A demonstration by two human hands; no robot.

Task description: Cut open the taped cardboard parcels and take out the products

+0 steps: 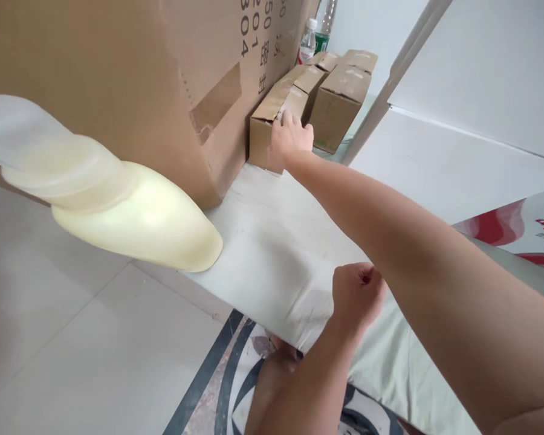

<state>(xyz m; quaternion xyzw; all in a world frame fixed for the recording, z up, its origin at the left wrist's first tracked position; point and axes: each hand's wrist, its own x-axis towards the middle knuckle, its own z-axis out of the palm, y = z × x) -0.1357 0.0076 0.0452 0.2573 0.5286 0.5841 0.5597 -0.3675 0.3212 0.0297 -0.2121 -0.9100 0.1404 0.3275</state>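
R hand (292, 140) at small carton (260, 142); contact step, prob.
Fingers bent, grip unclear; L hand (357, 294) fisted. Calls for firm hold.

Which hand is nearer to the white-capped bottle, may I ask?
Right. The right hand is at a small box, short of the bottle; the left hand is farther back.

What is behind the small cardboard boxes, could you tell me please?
A white-capped bottle and a green-labelled bottle show behind the small cardboard boxes. Their bases, and anything else lower down there, are hidden from view.
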